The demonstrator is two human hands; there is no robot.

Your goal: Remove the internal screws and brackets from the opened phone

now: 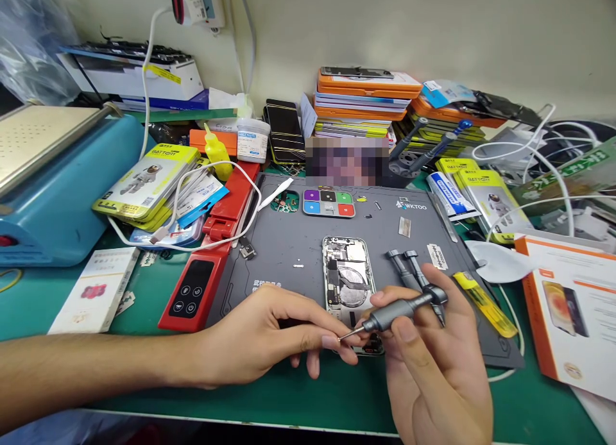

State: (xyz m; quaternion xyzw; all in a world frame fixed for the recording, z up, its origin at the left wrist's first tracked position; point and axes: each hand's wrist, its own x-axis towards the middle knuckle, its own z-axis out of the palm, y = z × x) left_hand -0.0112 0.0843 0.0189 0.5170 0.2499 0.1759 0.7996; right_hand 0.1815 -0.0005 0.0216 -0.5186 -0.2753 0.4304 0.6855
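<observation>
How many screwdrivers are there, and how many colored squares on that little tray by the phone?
Screwdrivers held in the right hand: 1
Screwdrivers lying on the gray mat: 2
Screwdrivers standing in the rack at the back: 2
Colored squares on the tray: 4
Total: 9

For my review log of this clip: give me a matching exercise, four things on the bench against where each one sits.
Things:
1. grey screwdriver
2. opened phone
3. colour-square tray
4. yellow squeeze bottle

Places:
A. far end of the grey mat, beside a small green board
B. held in the right hand, its tip at the left hand fingers
C. off the mat, back left, beside a white jar
D. middle of the mat, back open

Pairs: 1-B, 2-D, 3-A, 4-C
</observation>
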